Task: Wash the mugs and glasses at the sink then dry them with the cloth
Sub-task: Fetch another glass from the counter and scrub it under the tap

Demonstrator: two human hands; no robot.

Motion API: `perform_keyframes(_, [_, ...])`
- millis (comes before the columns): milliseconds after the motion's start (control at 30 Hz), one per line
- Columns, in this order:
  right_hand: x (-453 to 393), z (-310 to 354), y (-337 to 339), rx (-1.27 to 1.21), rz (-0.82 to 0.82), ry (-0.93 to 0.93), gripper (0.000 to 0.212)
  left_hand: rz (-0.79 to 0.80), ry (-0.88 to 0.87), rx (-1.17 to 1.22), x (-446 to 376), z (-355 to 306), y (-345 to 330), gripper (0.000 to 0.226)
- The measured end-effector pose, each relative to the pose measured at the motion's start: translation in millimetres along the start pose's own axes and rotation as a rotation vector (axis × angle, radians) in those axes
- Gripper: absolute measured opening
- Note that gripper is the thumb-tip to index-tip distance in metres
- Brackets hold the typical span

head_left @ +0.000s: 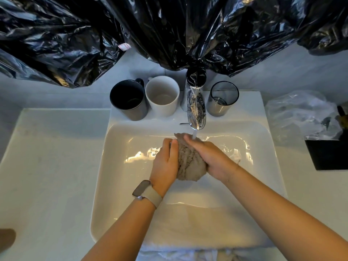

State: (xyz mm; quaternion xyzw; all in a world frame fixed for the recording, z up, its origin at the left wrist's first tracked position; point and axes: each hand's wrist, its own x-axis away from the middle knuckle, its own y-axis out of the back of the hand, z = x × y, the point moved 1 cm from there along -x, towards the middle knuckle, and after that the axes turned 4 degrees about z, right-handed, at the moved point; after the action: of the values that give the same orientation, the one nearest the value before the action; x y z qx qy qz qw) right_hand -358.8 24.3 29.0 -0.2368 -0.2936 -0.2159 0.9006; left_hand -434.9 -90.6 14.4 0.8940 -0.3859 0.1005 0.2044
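My left fingers (174, 147) lie straight and pressed together along the 9 o'clock flank of the cloth (190, 162); the right fingers (190, 140) lie flat over its 1 o'clock side, their tips under the water stream (194, 133). Whether the thumbs curl under the cloth I cannot tell. So I have one cloth, squeezed between two hands: left hand (165, 162) and right hand (212, 157).

Both forearms come up from 6 o'clock and meet over the middle of the sink (116, 140). The left wrist wears one watch (146, 193) on a pale strap.

The cloth is beige, nubbly, bunched into a wet-looking lump, held above the basin directly below the tap (195, 110), which is running.

On the back ledge at 12 o'clock I count two mugs and one glass: a dark mug (130, 102) just beside a white mug (162, 97), nearly touching, at the tap's 9 o'clock; the glass (222, 98), clear with a dark rim, at its 3 o'clock. All three stand upright, mouths up.

Black plastic sheeting (169, 31) hangs across the wall above. On the tabletop (47, 166) at 3 o'clock lie crumpled clear plastic (297, 113) and a black tray (329, 155).
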Motion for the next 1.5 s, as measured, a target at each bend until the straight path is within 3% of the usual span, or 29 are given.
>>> perform_keyframes(67, [5.9,-9.5,-2.4,0.161,-0.050,0.248,0.022,0.238,0.221,0.296,-9.5,-4.0,4.2,0.069])
perform_keyframes(100, [9.4,-13.0,-4.7,0.218,-0.057,0.345,0.011,0.278,0.312,0.404,-13.5,-6.7,6.4,0.074])
perform_keyframes(167, [11.9,-17.6,-8.7,0.237,-0.062,0.424,0.011,0.231,0.357,0.435,-18.9,-10.6,4.7,0.071])
perform_keyframes(300, [5.5,-5.1,-9.8,0.023,-0.195,0.259,0.021,-0.079,0.014,0.011,-18.3,-4.3,-6.0,0.033])
perform_keyframes(400, [-2.2,7.1,-9.1,-0.082,-0.363,0.009,0.033,-0.127,-0.244,-0.229,-6.8,1.0,-6.1,0.033])
perform_keyframes(467, [-4.8,5.8,-13.6,-0.067,-0.457,0.045,0.036,-0.118,-0.264,-0.220,-7.7,-1.5,-5.6,0.033])
perform_keyframes(567, [-1.0,-7.7,-22.8,0.085,-0.551,0.295,0.047,-0.072,-0.034,-0.043,-20.1,-9.8,-2.1,0.036])
perform_keyframes(667, [6.8,-27.0,-24.4,0.431,-0.575,0.586,0.061,0.170,0.338,0.308,-27.9,-18.9,3.2,0.051])
perform_keyframes(733, [6.4,-32.2,-20.8,0.557,-0.569,0.695,0.053,0.196,0.401,0.434,-27.1,-21.4,2.4,0.052])
perform_keyframes(800, [1.5,-27.7,-20.4,0.467,-0.576,0.656,0.053,0.085,0.348,0.358,-23.3,-20.3,-4.2,0.049])
perform_keyframes(900, [-14.9,-11.2,-16.0,0.149,-0.576,0.315,0.044,-0.180,0.076,-0.031,-9.1,-15.1,-12.1,0.029])
perform_keyframes(1000, [-20.9,-7.1,-11.8,-0.143,-0.453,0.017,0.036,-0.183,-0.131,-0.316,1.5,-6.7,-11.2,0.028])
perform_keyframes(1100, [-19.2,-15.3,-16.2,0.030,-0.536,0.103,0.047,-0.172,-0.094,-0.248,-1.5,-3.2,-8.9,0.026])
perform_keyframes(1200, [-5.1,-26.1,-26.1,0.414,-0.639,0.412,0.054,-0.060,0.214,0.112,-15.8,-4.3,-2.4,0.037])
perform_keyframes(1267, [4.7,-34.4,-27.2,0.692,-0.623,0.640,0.052,0.118,0.464,0.470,-21.1,-6.6,1.8,0.043])
perform_keyframes(1333, [9.4,-38.2,-23.4,0.804,-0.562,0.745,0.050,0.172,0.552,0.591,-21.3,-5.6,3.6,0.041])
perform_keyframes(1400, [7.8,-34.9,-21.4,0.670,-0.451,0.647,0.058,0.079,0.518,0.517,-19.5,-4.5,3.3,0.047])
perform_keyframes(1500, [-2.0,-23.5,-20.3,0.279,-0.150,0.280,0.038,-0.162,0.277,0.261,-13.7,-0.1,7.0,0.042])
